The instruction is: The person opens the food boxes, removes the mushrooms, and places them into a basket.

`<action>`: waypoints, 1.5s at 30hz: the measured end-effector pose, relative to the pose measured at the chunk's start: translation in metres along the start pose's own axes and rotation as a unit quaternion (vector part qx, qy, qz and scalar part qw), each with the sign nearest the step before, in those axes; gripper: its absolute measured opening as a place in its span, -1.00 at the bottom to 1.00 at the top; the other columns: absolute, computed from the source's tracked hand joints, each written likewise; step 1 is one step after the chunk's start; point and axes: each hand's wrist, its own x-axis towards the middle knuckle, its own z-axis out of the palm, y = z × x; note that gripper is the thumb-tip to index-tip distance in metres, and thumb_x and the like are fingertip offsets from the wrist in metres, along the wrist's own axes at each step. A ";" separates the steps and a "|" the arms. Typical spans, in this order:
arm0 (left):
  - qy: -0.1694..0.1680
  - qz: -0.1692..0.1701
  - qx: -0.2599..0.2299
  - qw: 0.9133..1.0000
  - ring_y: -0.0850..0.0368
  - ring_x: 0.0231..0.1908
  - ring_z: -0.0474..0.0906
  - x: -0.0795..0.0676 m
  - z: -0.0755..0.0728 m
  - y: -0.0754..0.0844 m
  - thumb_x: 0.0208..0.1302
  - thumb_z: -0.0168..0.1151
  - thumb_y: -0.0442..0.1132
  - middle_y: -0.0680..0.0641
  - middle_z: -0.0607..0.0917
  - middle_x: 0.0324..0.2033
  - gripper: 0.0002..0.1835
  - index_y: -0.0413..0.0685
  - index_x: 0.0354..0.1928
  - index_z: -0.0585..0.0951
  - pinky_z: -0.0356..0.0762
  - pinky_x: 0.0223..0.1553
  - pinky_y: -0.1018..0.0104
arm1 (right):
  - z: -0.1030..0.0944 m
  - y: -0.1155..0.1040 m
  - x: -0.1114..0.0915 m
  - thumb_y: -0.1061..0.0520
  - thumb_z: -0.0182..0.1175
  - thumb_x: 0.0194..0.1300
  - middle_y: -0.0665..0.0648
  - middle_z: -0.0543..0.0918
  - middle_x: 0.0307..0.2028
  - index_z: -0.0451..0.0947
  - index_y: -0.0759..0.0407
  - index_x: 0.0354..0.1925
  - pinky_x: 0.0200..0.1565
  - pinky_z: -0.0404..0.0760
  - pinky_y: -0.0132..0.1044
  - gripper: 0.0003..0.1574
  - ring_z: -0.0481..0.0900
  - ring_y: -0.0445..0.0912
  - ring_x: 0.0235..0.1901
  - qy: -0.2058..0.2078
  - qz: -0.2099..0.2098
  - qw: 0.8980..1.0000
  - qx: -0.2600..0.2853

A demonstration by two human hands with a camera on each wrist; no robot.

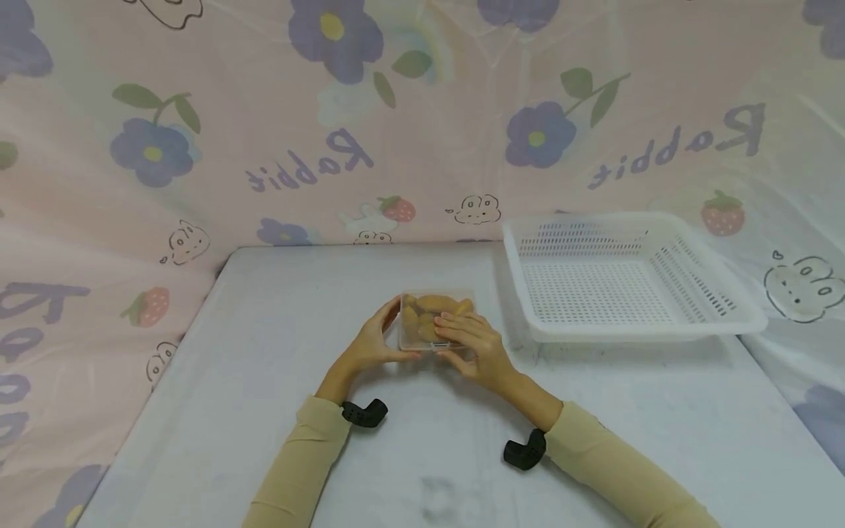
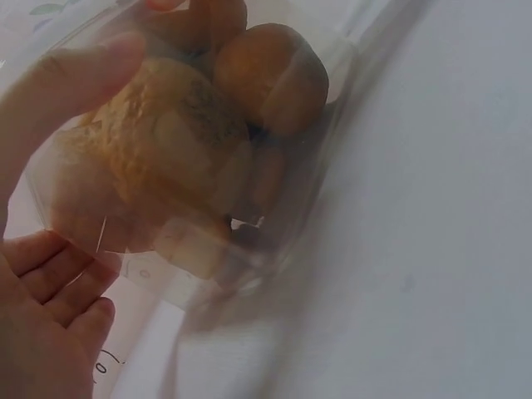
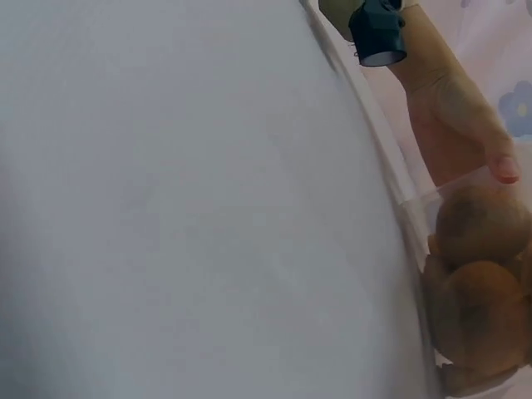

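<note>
A clear plastic box with several brown, bread-like rounded pieces inside is held over the table. My left hand grips its left side, the thumb along the front edge and the fingers at the far side. Across the box's top from the right lie the fingers of my right hand, with the thumb at the front edge near a small clasp. Seen from the left wrist, the bread-like pieces show through the clear wall. In the right wrist view the left hand is at the box, while the right hand is out of frame.
A white perforated plastic basket stands at the right rear of the white table. Behind it hangs a patterned cloth with flowers and rabbits. Each wrist wears a black camera mount.
</note>
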 end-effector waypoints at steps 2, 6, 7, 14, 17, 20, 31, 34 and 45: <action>-0.007 -0.003 0.003 1.000 -0.20 0.50 0.03 0.000 -0.001 0.002 -0.17 0.61 -0.23 -0.29 0.14 0.48 0.22 -0.29 0.48 0.01 0.01 0.56 -0.03 | -0.002 -0.002 0.002 0.21 0.53 -0.23 0.27 0.76 -0.11 0.68 0.32 -0.13 0.06 0.61 0.04 -0.43 0.68 0.09 0.01 -0.007 0.015 1.000 0.008; -0.022 -0.009 0.004 1.000 -0.20 0.51 0.00 -0.001 -0.003 0.007 -0.16 0.61 -0.13 -0.28 0.08 0.50 0.25 -0.26 0.49 -0.03 0.00 0.56 -0.03 | -0.007 -0.003 0.006 0.20 0.55 -0.22 0.28 0.74 -0.09 0.68 0.32 -0.11 0.09 0.61 0.02 -0.41 0.67 0.09 0.02 -0.020 0.039 0.999 0.021; -0.025 -0.010 0.007 1.000 -0.19 0.51 -0.01 -0.001 -0.003 0.007 -0.15 0.61 -0.10 -0.28 0.07 0.50 0.26 -0.25 0.49 -0.03 -0.01 0.56 -0.03 | -0.008 -0.004 0.006 0.20 0.55 -0.22 0.28 0.74 -0.08 0.67 0.31 -0.11 0.10 0.60 0.01 -0.41 0.67 0.09 0.02 -0.024 0.043 0.999 0.022; -0.052 -0.038 0.001 0.998 -0.13 0.54 -0.09 -0.004 -0.009 0.007 -0.03 0.52 0.02 -0.19 -0.02 0.54 0.22 -0.14 0.52 -0.09 -0.06 0.58 -0.02 | -0.013 -0.006 0.013 0.21 0.55 -0.17 0.27 0.73 -0.04 0.66 0.30 -0.09 0.17 0.58 -0.08 -0.42 0.65 0.09 0.05 -0.040 0.057 0.997 0.034; -0.058 -0.039 -0.018 0.997 -0.15 0.54 -0.09 -0.004 -0.012 0.007 0.15 0.39 -0.11 -0.20 -0.02 0.53 0.06 -0.15 0.52 -0.08 -0.08 0.58 -0.03 | -0.013 -0.005 0.015 0.25 0.52 -0.14 0.27 0.73 -0.05 0.66 0.31 -0.09 0.18 0.59 -0.10 -0.46 0.65 0.09 0.03 -0.040 0.059 0.997 0.039; -0.054 -0.019 -0.028 0.998 -0.20 0.52 -0.06 -0.004 -0.013 0.007 0.26 0.25 -0.28 -0.27 0.03 0.51 -0.10 -0.24 0.50 -0.05 -0.07 0.57 -0.07 | -0.014 -0.005 0.017 0.30 0.50 -0.14 0.29 0.73 -0.06 0.66 0.32 -0.11 0.19 0.59 -0.18 -0.49 0.65 0.10 0.00 -0.036 0.060 0.996 0.047; 0.018 0.025 -0.047 0.998 -0.28 0.43 0.19 -0.002 -0.008 -0.003 0.29 0.16 -0.45 -0.38 0.27 0.40 -0.34 -0.38 0.40 0.18 0.11 0.51 -0.07 | -0.019 -0.005 0.023 0.40 0.44 -0.13 0.36 0.72 -0.14 0.65 0.36 -0.16 0.24 0.58 -0.26 -0.56 0.62 0.19 -0.08 0.006 0.046 0.997 0.061; 0.032 0.026 -0.050 0.998 -0.26 0.41 0.23 -0.002 -0.008 -0.003 0.27 0.19 -0.44 -0.35 0.32 0.38 -0.36 -0.36 0.37 0.23 0.13 0.51 -0.07 | -0.023 -0.004 0.023 0.37 0.41 -0.02 0.39 0.71 -0.17 0.65 0.38 -0.15 0.27 0.57 -0.27 -0.63 0.61 0.23 -0.09 0.018 0.029 0.997 0.064; 0.042 0.015 -0.073 0.996 -0.25 0.38 0.28 0.000 -0.006 -0.001 0.26 0.24 -0.39 -0.35 0.36 0.35 -0.35 -0.35 0.36 0.26 0.17 0.50 -0.02 | -0.049 -0.012 0.021 0.19 0.21 0.31 0.45 0.68 -0.14 0.63 0.49 -0.14 0.28 0.55 -0.40 -0.67 0.64 0.10 0.04 0.047 -0.050 0.997 0.042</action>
